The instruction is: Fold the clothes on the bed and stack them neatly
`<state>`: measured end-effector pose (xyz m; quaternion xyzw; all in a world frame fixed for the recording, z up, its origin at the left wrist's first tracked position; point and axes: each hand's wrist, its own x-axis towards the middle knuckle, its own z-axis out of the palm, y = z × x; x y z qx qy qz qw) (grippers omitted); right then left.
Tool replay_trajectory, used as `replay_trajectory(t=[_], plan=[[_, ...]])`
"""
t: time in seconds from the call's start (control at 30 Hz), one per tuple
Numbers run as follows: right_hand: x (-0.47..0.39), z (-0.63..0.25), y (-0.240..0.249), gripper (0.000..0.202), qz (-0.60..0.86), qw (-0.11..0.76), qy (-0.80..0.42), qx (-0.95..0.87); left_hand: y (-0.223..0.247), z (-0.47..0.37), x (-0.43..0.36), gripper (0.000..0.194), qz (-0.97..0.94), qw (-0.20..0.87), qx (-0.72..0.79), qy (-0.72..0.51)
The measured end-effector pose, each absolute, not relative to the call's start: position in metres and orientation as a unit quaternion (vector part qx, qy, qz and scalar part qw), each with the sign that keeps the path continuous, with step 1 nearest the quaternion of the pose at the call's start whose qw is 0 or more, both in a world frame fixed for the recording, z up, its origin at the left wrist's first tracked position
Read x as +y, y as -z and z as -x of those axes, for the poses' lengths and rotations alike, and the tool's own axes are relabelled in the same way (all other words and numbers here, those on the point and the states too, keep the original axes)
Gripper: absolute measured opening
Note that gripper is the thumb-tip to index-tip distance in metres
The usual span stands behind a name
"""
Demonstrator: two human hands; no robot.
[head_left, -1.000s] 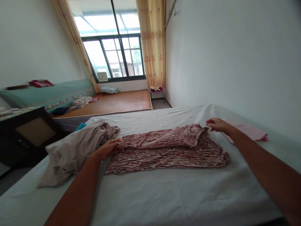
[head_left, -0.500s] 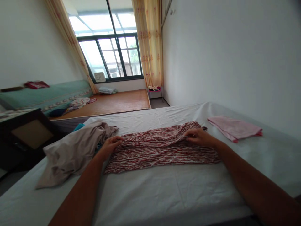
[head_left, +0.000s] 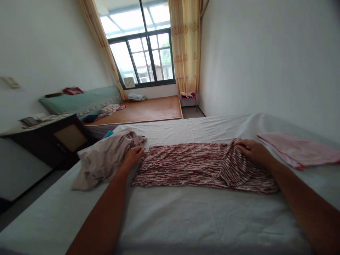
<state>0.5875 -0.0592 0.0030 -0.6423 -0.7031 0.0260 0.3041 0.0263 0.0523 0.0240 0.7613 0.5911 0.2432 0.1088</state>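
A red and white striped cloth (head_left: 183, 164) lies spread in a wide strip on the white bed sheet (head_left: 207, 219). At its upper left corner is my left hand (head_left: 135, 156), its fingers pressed together; whether they hold the cloth's edge is too small to tell. My right hand (head_left: 251, 149) pinches the cloth's upper right part, where the fabric bunches into slanting folds. The rest of the strip lies fairly flat with small wrinkles.
A crumpled beige cloth (head_left: 106, 156) lies left of my left hand, with a bit of teal fabric (head_left: 108, 134) behind it. Right of my right hand is a pink cloth (head_left: 300, 147). Beyond stand a dark cabinet (head_left: 47, 141) and another bed (head_left: 154, 109).
The striped cloth's upper layer, raised between my hands before, now lies down flatter. My right hand has moved right, with folds gathered under it. The view has turned left.
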Motion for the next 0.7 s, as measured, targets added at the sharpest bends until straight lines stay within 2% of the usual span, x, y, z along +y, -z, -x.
replay_trajectory(t=[0.13, 0.3, 0.57, 0.7], plan=[[-0.045, -0.615, 0.024, 0.040, 0.661, 0.290, 0.031, -0.691, -0.021, -0.057, 0.057, 0.041, -0.770, 0.004, 0.616, -0.165], [-0.042, -0.618, 0.040, 0.044, 0.657, 0.257, 0.002, -0.709, -0.026, -0.079, 0.056, 0.035, -0.757, -0.013, 0.651, -0.058], [-0.043, -0.618, 0.048, 0.042, 0.649, 0.269, 0.013, -0.712, -0.020, -0.058, 0.080, 0.028, -0.709, -0.057, 0.687, -0.150], [-0.046, -0.613, 0.042, 0.040, 0.650, 0.271, 0.015, -0.709, -0.020, -0.060, 0.080, 0.031, -0.741, -0.061, 0.638, -0.200]])
